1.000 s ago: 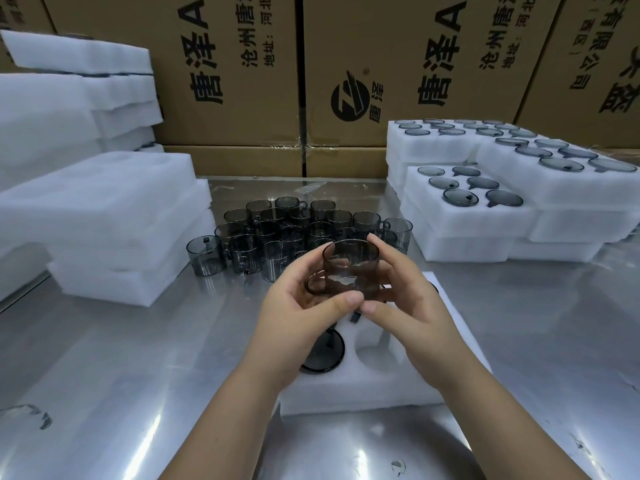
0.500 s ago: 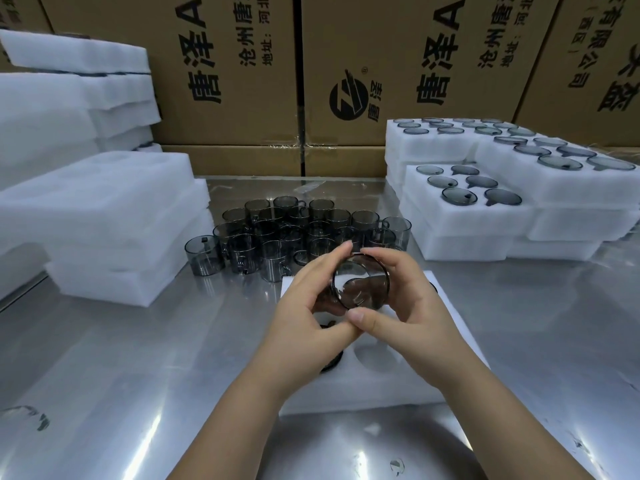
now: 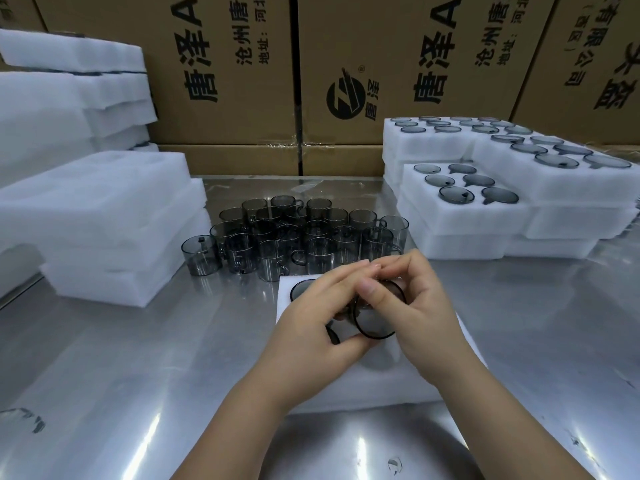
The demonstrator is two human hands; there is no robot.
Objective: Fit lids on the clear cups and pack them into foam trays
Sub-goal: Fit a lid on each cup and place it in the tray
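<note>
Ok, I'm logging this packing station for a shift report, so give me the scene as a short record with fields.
Hands: left hand and right hand both grip one smoky clear plastic cup, tilted, dark ring toward camera
Under hands: white foam tray on shiny metal table
Loose stock: upright smoky cups clustered behind that tray
Right: stacked foam trays already filled
Left: stacked white foam blocks
Back: brown cardboard cartons
</note>
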